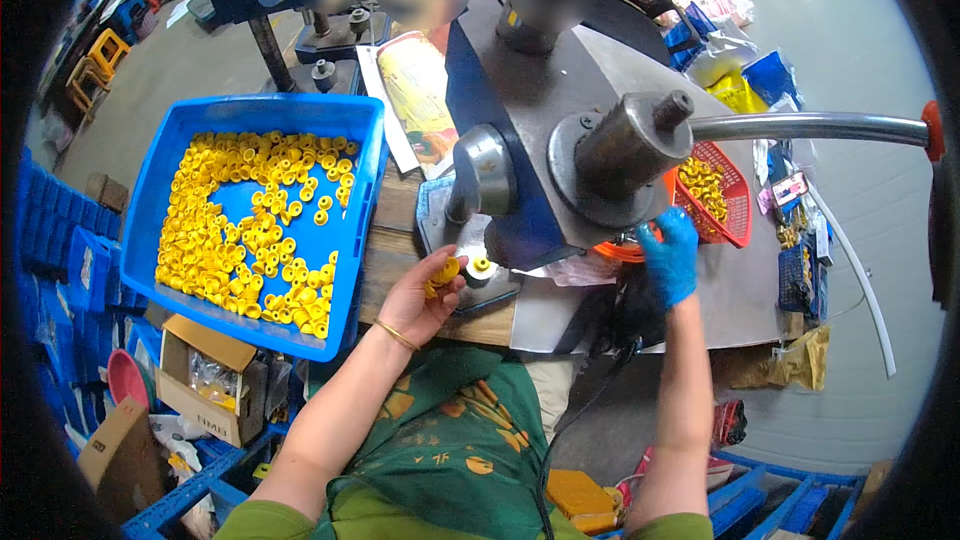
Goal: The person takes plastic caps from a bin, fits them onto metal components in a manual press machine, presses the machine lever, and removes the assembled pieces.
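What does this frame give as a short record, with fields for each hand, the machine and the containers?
Left hand: bare, holding small round yellow plastic pieces
Right hand: blue-gloved, fingers at a shallow orange container; grip unclear
Machine: grey metal press with a long silvery bar handle
Left container: blue rectangular plastic tray, holding many loose yellow pieces
Right container: red plastic basket, holding small yellow parts

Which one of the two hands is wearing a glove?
The right hand, beside the red plastic basket, wears a blue glove. The left hand, which holds yellow caps, is bare.
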Motion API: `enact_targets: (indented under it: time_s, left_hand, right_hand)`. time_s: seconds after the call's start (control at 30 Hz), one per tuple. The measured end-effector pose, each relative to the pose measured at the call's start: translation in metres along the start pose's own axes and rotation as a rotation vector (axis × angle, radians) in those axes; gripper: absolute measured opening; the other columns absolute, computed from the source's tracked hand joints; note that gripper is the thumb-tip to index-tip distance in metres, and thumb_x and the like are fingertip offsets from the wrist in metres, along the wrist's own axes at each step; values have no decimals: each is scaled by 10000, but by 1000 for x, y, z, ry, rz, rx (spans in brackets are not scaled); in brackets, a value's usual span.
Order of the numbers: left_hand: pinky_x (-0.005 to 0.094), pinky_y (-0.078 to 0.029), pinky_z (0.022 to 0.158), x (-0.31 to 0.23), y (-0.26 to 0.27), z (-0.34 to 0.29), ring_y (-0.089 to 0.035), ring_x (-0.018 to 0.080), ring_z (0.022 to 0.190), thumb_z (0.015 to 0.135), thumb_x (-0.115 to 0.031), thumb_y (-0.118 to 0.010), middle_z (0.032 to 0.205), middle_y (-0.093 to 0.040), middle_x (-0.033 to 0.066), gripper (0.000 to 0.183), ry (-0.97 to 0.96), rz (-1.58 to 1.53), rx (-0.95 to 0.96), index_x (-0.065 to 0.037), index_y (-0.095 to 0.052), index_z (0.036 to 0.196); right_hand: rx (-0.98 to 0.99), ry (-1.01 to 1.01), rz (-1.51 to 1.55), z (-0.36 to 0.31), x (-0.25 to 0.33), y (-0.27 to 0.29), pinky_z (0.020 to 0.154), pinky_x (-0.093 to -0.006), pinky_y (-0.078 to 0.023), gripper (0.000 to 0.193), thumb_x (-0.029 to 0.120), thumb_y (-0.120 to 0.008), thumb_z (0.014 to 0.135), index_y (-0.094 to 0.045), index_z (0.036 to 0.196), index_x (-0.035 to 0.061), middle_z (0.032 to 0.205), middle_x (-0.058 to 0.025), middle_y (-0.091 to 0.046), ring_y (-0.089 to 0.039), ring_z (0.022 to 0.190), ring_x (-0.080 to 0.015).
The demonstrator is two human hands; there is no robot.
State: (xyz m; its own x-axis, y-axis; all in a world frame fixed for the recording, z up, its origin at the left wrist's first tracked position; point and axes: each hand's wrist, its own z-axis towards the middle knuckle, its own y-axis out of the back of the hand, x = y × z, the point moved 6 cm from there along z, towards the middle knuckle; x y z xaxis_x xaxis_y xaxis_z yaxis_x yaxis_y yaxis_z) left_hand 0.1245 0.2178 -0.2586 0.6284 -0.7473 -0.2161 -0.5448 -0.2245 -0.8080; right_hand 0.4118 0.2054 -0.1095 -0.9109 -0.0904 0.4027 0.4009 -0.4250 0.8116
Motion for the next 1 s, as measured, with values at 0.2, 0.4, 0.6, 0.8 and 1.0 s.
enact_targets:
  time_s: [0.2, 0.4, 0.6, 0.8, 1.0]
  left_hand:
    - [198, -479, 592, 3, -9, 5, -570, 156, 757, 826, -168, -583, 899, -553, 47, 259, -49, 112, 13, -63, -524, 1055]
    - [235, -486, 629, -2, -8, -2, -561, 161, 770, 837, -143, -556, 897, -562, 62, 221, -103, 157, -42, -67, -526, 1042]
    - [243, -461, 639, 7, -5, 9, -553, 161, 784, 807, -166, -589, 922, -577, 49, 212, -119, 179, -28, -94, -558, 1004]
    - [228, -457, 580, 8, -14, 9, -551, 144, 731, 808, -182, -599, 880, -579, 58, 235, -105, 188, -58, -81, -540, 1012]
    - [219, -445, 568, -3, -2, 3, -535, 142, 713, 831, -204, -568, 891, -553, 54, 227, -180, 213, -90, -87, -552, 1025]
  right_hand:
    - [161, -423, 691, -63, 57, -119, 616, -259, -438, 128, 105, -647, 759, -635, 843, 9, 742, -53, -607, -541, 670, -113]
    - [32, -53, 564, -58, 57, -138, 580, -377, -391, 145, 53, -623, 682, -492, 627, 31, 628, -141, -472, -472, 632, -320]
    - [110, 154, 421, -39, 69, -129, 595, -421, -395, 169, 177, -613, 693, -513, 672, 43, 687, -152, -524, -513, 663, -343]
    - [81, 160, 349, -43, 74, -116, 627, -402, -419, 128, 181, -596, 743, -564, 795, 69, 735, -134, -562, -535, 712, -331]
    - [-235, -192, 1064, 36, 79, 52, 918, -321, -401, 342, 187, -429, 877, -500, 1154, 0, 1104, -129, -560, -510, 1065, -215]
